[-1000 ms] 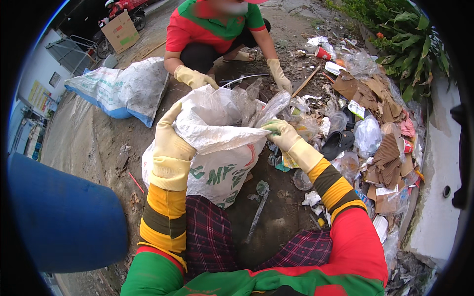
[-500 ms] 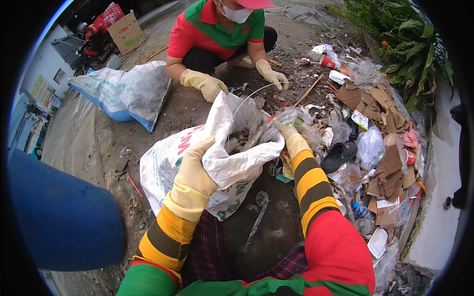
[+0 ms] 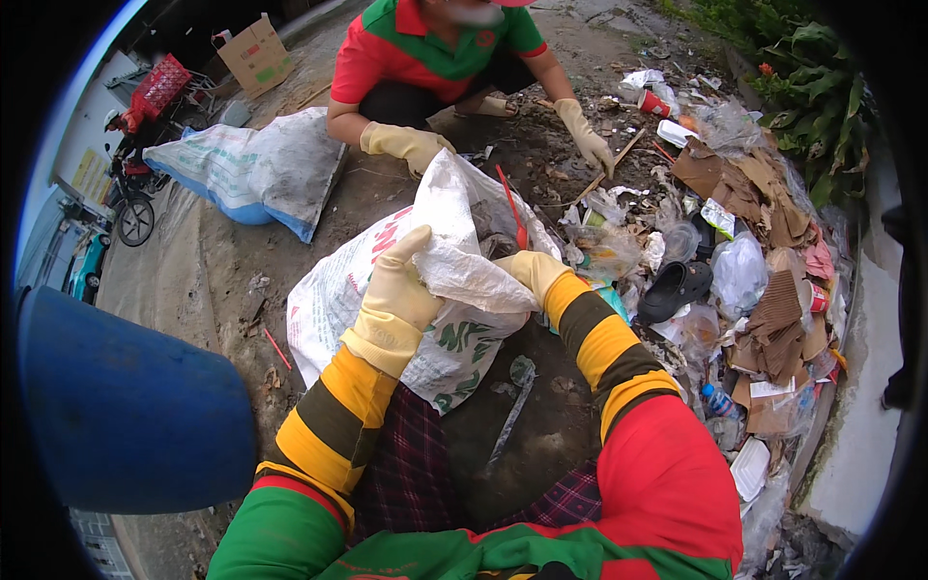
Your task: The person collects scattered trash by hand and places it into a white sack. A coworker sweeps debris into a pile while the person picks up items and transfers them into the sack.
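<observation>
A white woven sack (image 3: pixel 362 290) with coloured print stands before me, its mouth turned up. My left hand (image 3: pixel 398 295), in a cream rubber glove, is closed on the sack's near-left rim. At the right side of the mouth is my gloved right hand (image 3: pixel 534 275), touching the rim; its fingertips dip inside and are hidden. A red plastic spoon (image 3: pixel 514 213) sticks up from the mouth among grey waste. Opposite me crouches a co-worker (image 3: pixel 440 48), one gloved hand (image 3: pixel 411 147) at the sack's far rim, the other (image 3: pixel 586 137) lowered to the waste.
Along the right lies a waste heap with a black clog (image 3: pixel 674 290), torn cardboard (image 3: pixel 768 333), white plastic bags and cups. A blue barrel (image 3: pixel 135 406) stands near left. Behind it are a filled sack (image 3: pixel 251 169), a cardboard box (image 3: pixel 255 56) and a red crate (image 3: pixel 159 85).
My right hand has moved left to the sack's mouth, and the clear plastic it held is out of sight. The red spoon now shows upright. The co-worker's far hand has moved right, away from the white strip.
</observation>
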The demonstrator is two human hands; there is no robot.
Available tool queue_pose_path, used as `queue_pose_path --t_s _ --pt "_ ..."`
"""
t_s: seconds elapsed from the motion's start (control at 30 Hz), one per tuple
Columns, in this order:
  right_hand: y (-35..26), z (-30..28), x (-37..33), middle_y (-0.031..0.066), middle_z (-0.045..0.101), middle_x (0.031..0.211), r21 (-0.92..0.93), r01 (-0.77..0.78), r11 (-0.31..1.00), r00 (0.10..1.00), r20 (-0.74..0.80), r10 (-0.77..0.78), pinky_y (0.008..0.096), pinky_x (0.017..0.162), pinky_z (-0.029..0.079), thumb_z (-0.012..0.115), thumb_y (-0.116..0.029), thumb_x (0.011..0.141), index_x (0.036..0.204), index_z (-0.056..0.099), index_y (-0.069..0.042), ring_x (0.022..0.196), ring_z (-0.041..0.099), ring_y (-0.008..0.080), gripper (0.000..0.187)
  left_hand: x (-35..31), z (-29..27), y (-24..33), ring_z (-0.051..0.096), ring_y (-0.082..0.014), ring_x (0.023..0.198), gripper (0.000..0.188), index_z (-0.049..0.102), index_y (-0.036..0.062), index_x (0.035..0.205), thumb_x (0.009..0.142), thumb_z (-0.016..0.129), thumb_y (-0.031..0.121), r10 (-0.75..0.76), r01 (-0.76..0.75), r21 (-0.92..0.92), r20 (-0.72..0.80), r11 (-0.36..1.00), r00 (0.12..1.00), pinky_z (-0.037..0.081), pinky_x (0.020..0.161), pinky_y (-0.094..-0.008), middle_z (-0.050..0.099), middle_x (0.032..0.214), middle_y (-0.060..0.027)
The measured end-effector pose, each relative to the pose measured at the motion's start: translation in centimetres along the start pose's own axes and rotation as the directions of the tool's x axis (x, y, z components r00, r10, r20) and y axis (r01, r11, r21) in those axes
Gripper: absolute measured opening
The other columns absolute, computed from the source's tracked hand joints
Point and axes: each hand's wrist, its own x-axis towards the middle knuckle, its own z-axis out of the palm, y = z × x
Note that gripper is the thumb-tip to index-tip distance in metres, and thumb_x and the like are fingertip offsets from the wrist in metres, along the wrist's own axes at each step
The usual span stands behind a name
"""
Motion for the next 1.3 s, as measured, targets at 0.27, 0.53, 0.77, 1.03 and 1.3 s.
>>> queue_pose_path --t_s 0.27,0.53,0.77,1.03,1.3 --pt "-0.8 -4.3 -5.3 0.0045 0.055 0.128 0.452 0.058 0.890 0.968 -0.243 0.060 0.0269 0.099 0.038 0.058 -0.026 0.090 0.133 0.049 -0.009 0.116 0.050 0.0136 0.046 0.5 -2.0 1.1 0.054 -0.0203 0.113 0.035 0.050 0.0019 0.122 0.090 0.056 0.013 0.120 -0.131 0.167 0.076 0.977 0.990 0.041 0.100 -0.0331 0.057 0.123 -0.0093" --pt "1.8 -1.0 -7.2 0.0145 0.037 0.143 0.148 0.161 0.976 0.963 -0.238 -0.123 0.0345 0.110 0.025 0.075 -0.054 0.068 0.145 0.022 -0.005 0.134 0.030 0.0227 0.105 1.7 -2.7 0.3 0.055 -0.0219 0.110 0.031 0.049 -0.0003 0.122 0.093 0.049 0.012 0.238 -0.261 0.651 0.125 0.713 0.963 0.044 0.097 -0.0355 0.058 0.120 -0.0120" --pt "-0.3 7.0 -3.7 0.0146 0.063 0.105 -0.351 -0.064 0.934 0.784 -0.597 -0.171 0.0414 0.085 0.046 0.062 -0.033 0.081 0.132 0.044 -0.020 0.097 0.059 0.0352 0.056 3.5 -2.6 0.4 0.051 -0.0231 0.117 0.031 0.050 -0.0003 0.122 0.095 0.045 0.014 0.038 -0.037 0.028 -0.055 0.999 0.998 0.038 0.103 -0.0351 0.057 0.124 -0.0116" --pt "0.2 5.2 -5.1 0.0138 0.067 0.086 -0.432 -0.278 0.858 0.822 -0.569 -0.020 0.0418 0.073 0.050 0.060 -0.024 0.078 0.128 0.047 -0.031 0.080 0.064 0.0333 0.052 4.0 -2.6 1.0 0.053 -0.0235 0.114 0.033 0.050 -0.0004 0.123 0.094 0.048 0.016 0.069 -0.064 0.034 -0.144 0.997 0.987 0.040 0.101 -0.0347 0.058 0.122 -0.0115" --pt "0.8 3.6 -5.1 0.0122 0.067 0.085 -0.536 -0.206 0.819 0.871 -0.483 -0.097 0.0416 0.073 0.051 0.058 -0.025 0.079 0.125 0.051 -0.034 0.077 0.065 0.0316 0.048 4.0 -2.9 0.6 0.053 -0.0162 0.115 0.032 0.050 0.0041 0.123 0.095 0.047 0.019 0.039 -0.031 0.075 -0.106 0.997 0.994 0.039 0.102 -0.0301 0.059 0.121 -0.0088"
